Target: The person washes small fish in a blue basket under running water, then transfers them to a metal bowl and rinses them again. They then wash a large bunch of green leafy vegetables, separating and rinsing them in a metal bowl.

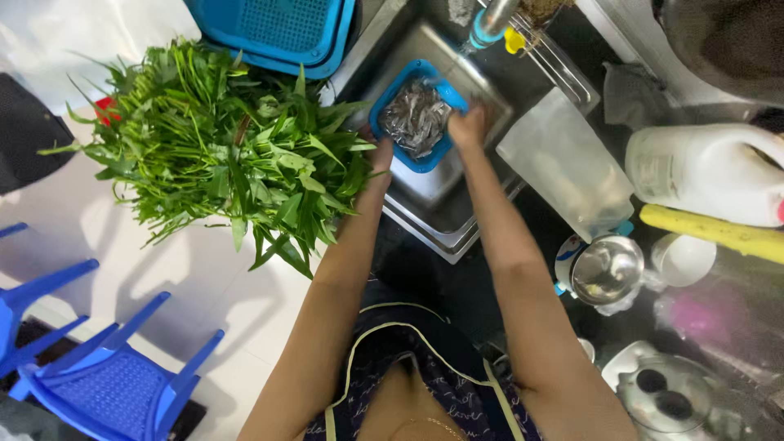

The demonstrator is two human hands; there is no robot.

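Observation:
A small blue plastic basket (385,100) full of small silvery fish (415,119) sits tilted in a steel sink (445,212). My left hand (382,153) grips the basket's near left edge. At the basket's right edge my right hand (467,127) is closed on the rim, just under a tap with a blue spout (487,26).
A big heap of leafy greens (224,147) lies left of the sink, with larger blue baskets (282,33) behind it. Right of the sink stand a clear plastic jug (563,163), a white jerrycan (706,171), a yellow stick (719,233), a steel cup (607,269). Blue chairs (90,359) stand at lower left.

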